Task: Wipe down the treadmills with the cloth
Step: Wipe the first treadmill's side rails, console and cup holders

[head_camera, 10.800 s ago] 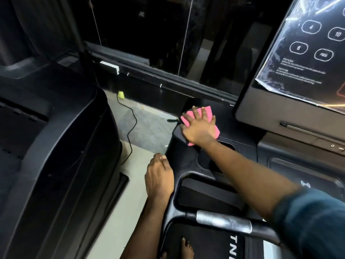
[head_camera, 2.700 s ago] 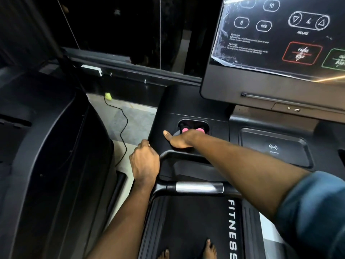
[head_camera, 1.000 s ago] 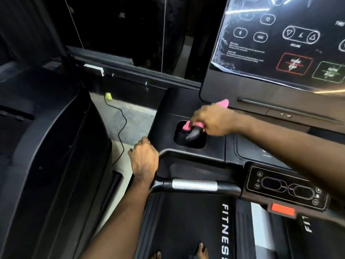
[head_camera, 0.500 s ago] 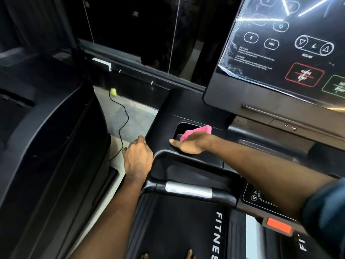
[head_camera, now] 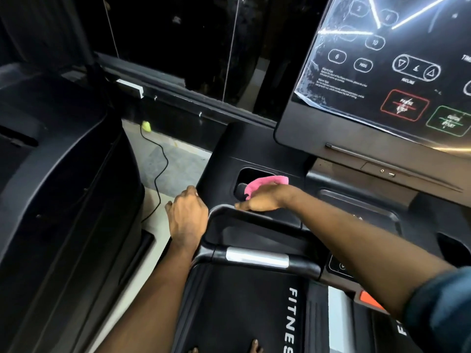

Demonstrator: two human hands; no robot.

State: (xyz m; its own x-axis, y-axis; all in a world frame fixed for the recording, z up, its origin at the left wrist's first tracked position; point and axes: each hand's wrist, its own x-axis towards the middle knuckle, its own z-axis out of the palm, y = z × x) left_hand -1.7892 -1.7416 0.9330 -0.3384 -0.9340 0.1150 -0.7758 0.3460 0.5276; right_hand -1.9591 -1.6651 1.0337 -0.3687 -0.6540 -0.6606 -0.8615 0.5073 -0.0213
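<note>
Dark gym window up back, treadmill console (head_camera: 254,149) in front. Right grip (head_camera: 262,200) is grasping the pink cloth (head_camera: 265,183), stuffed into the cup holder's (head_camera: 247,175) 3 o'clock side. Left grip (head_camera: 187,217) is clenched on the console's edge, at 9 o'clock from it.

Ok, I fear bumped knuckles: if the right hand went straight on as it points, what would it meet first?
Likely the left wall of the cup holder; the right hand holds the cloth over it. Depth is unclear.
</note>
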